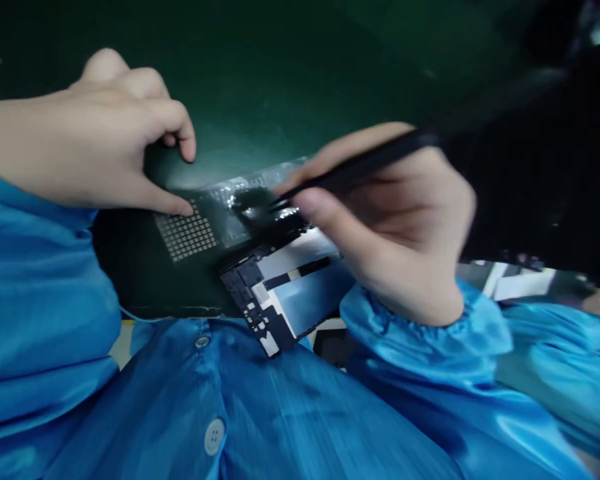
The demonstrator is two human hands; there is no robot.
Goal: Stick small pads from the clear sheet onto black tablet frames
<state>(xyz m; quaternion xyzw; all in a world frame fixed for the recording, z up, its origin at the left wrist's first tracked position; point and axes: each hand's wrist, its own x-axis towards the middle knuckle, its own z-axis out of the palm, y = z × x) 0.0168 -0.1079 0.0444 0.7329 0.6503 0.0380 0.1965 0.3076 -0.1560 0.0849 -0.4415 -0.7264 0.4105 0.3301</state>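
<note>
My left hand (125,133) is at the left, its thumb pressed on a sheet of small square pads (193,233) and its index finger apart from the thumb, bent above the mat. A clear plastic film (235,207) runs on from the sheet to the right. Black tweezers (365,160) are gripped in my right hand (400,213), their tips over the film. Below lies an opened phone-like device (300,293), tilted, with black parts and a silvery-blue panel; my right hand hides its upper right corner.
A green mat (260,80) covers the work surface. A dark, blurred object (545,173) stands at the right. Another person's blue sleeve (565,333) shows at the right edge. Near the mat's front edge is a black item (331,347).
</note>
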